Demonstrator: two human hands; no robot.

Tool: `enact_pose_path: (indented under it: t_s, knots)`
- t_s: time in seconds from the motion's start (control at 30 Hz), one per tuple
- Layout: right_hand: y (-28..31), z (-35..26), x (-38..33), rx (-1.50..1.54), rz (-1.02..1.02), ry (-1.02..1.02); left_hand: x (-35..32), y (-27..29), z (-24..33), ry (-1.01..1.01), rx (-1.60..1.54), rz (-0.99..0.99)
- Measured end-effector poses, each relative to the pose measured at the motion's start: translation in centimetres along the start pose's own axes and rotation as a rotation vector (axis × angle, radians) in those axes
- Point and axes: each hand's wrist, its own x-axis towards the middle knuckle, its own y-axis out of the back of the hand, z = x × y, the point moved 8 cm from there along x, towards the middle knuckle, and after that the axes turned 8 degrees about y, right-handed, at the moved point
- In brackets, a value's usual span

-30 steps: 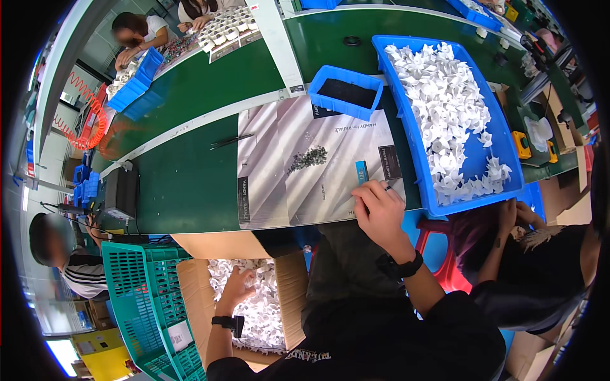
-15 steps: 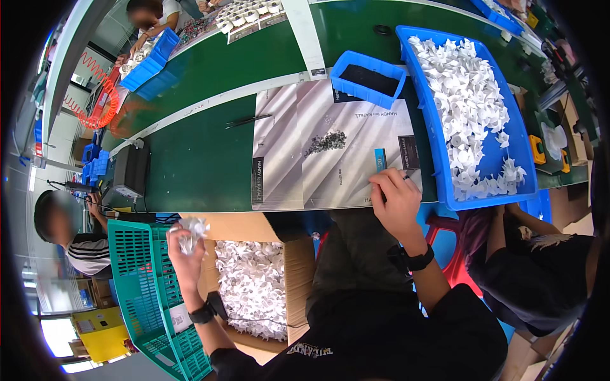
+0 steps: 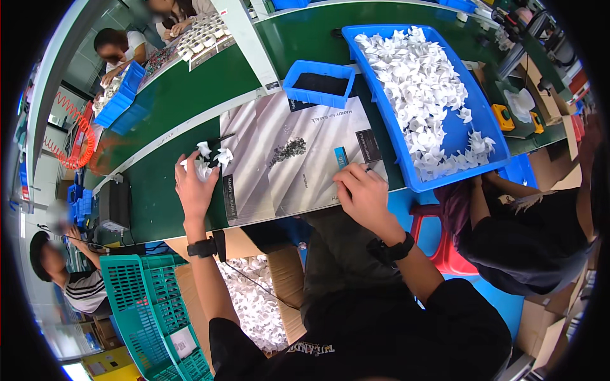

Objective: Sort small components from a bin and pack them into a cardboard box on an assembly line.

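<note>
My left hand (image 3: 197,192) is over the green bench, left of the printed sheet (image 3: 254,184). Its fingers curl round small white pinwheel-shaped pieces (image 3: 203,170); two more touch or lie just past the fingertips. Beside them, the tip of a dark slim tool (image 3: 226,136) shows at the sheet's edge. My right hand (image 3: 365,195) rests at the sheet's near right edge, fingers curled and pressed together; anything inside them is hidden. A small heap of tiny dark parts (image 3: 289,151) lies mid-sheet.
A large blue tray (image 3: 454,117) of white pieces stands right, a small blue bin (image 3: 318,95) of black material behind the sheet. Below the bench are a cardboard box (image 3: 286,279) of white pieces and a green crate (image 3: 130,298). A co-worker (image 3: 534,238) sits close on the right.
My left hand has moved from above the cardboard box up to the bench, bringing white pieces. My right hand stays by the sheet's edge. The whole view has shifted with my head.
</note>
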Motion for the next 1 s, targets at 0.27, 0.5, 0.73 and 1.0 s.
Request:
enact_pose_path:
  t_s: [0.27,0.5,0.73,1.0]
  knots:
    - [-0.1,0.2,0.1,-0.016,-0.002,-0.002,0.1,1.1,-2.9,0.132,0.140,0.093]
    - [-0.2,-0.1,0.4,-0.007,-0.002,0.011,-0.4,1.7,-4.5,0.234,0.060,0.214]
    - [0.2,-0.4,0.0,-0.043,0.000,0.002,-1.0,2.0,-3.9,0.130,-0.033,0.341]
    - [0.2,0.0,0.2,-0.039,0.002,-0.005,-5.4,5.1,-3.2,0.147,-0.129,0.458]
